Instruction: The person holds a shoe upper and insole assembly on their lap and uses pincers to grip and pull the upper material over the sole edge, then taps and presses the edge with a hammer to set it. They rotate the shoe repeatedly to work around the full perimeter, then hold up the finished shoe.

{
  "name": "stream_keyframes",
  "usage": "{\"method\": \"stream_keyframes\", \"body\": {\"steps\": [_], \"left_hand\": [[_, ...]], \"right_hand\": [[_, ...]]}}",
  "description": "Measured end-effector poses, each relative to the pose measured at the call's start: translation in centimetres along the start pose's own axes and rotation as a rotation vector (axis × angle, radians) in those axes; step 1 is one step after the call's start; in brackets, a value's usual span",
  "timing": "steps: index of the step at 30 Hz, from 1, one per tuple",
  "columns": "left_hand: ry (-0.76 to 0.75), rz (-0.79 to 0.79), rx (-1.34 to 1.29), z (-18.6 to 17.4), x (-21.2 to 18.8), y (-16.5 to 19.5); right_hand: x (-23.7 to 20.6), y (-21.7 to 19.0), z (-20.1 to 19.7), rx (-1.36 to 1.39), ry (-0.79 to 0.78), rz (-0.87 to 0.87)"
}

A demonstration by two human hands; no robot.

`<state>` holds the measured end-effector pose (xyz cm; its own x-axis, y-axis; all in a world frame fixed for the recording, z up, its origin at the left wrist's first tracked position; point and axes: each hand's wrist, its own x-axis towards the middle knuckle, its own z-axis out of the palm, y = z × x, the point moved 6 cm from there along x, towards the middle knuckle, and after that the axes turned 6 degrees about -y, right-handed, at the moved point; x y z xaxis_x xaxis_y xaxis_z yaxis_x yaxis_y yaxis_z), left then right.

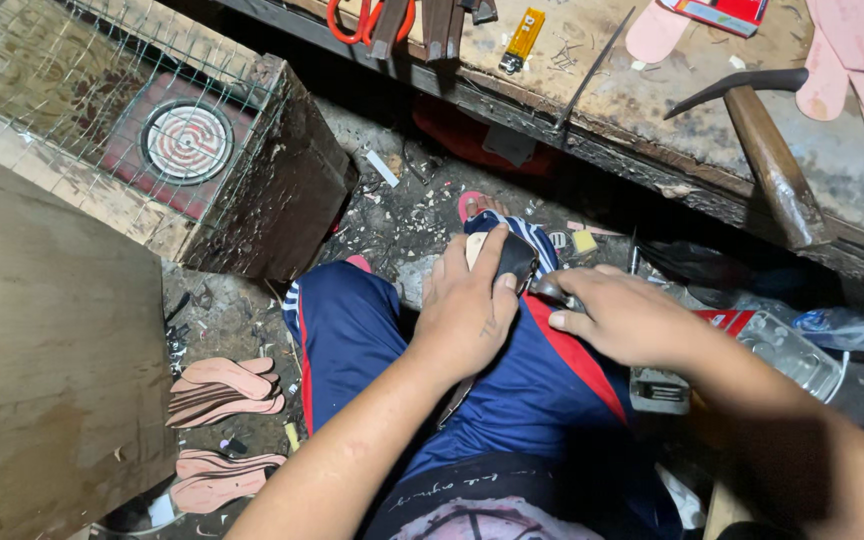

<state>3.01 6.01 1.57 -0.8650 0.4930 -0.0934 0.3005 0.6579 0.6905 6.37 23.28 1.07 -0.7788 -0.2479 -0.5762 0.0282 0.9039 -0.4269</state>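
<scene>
One person, seated, two bare hands over the lap. Left hand point(467, 310) lies flat, fingers curled down over one sole piece point(507, 258), pale on top, dark and glossy at its edge, pressed on the right knee of the blue trousers point(352, 330) with red side stripes. Right hand point(627, 318) is closed round one metal tool point(550, 290), whose tip touches the sole's edge; blade shape hidden.

Bench point(652, 130), worn wood, stained, holds one hammer point(767, 150) with a dark metal head and brown wooden handle, one pair of scissors point(362, 25) with orange grips, one yellow lighter point(522, 40), and several pink flat insoles point(857, 70).

Floor: two stacks of pinkish-brown insoles point(222, 390), count unclear. One wire-mesh box point(182, 140) encloses a round coiled hotplate. One clear plastic jar point(792, 350) lies right.
</scene>
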Motion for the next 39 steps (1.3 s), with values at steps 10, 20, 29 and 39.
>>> {"method": "stream_keyframes", "body": {"steps": [10, 20, 29, 39], "left_hand": [[0.055, -0.014, 0.08, -0.5, 0.3, 1.7], [-0.003, -0.044, 0.027, 0.1, 1.9, 0.7], [0.045, -0.011, 0.064, -0.7, 2.1, 0.5], [0.044, 0.039, 0.035, -0.6, 1.4, 1.1]], "right_hand": [[0.5, 0.1, -2.5, -0.109, 0.075, -0.011], [1.4, 0.7, 0.0, -0.191, 0.349, -0.003], [2.8, 0.9, 0.5, -0.043, 0.404, -0.152], [1.4, -0.8, -0.5, -0.146, 0.135, -0.007]]}}
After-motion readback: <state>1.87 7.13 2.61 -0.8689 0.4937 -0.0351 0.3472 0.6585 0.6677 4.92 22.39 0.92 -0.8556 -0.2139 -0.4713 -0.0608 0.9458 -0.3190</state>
